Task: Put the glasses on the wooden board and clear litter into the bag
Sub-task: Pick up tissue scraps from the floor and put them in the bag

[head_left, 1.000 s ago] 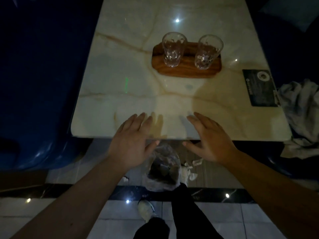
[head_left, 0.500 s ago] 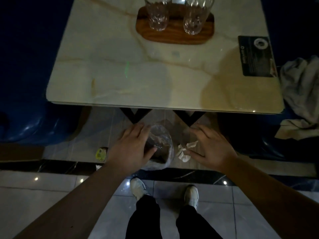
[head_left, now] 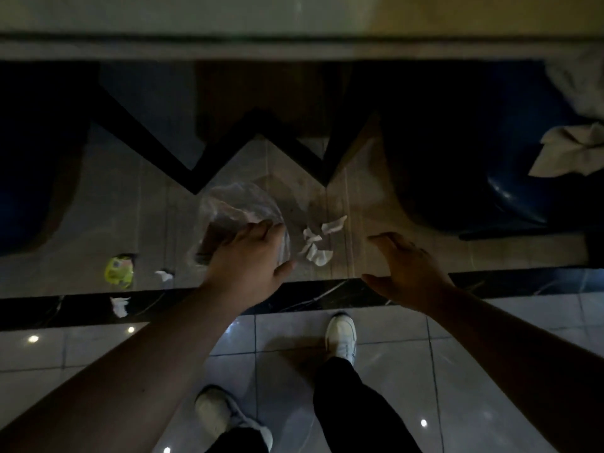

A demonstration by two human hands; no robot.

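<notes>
1. The left hand (head_left: 246, 259) grips the rim of a clear plastic bag (head_left: 242, 207) standing on the floor under the table edge (head_left: 294, 49).
2. The right hand (head_left: 405, 266) hovers spread and empty, near crumpled white tissue (head_left: 318, 240) lying just beside the bag.
3. A yellow-green wrapper (head_left: 119, 271) lies left of the bag.
</notes>
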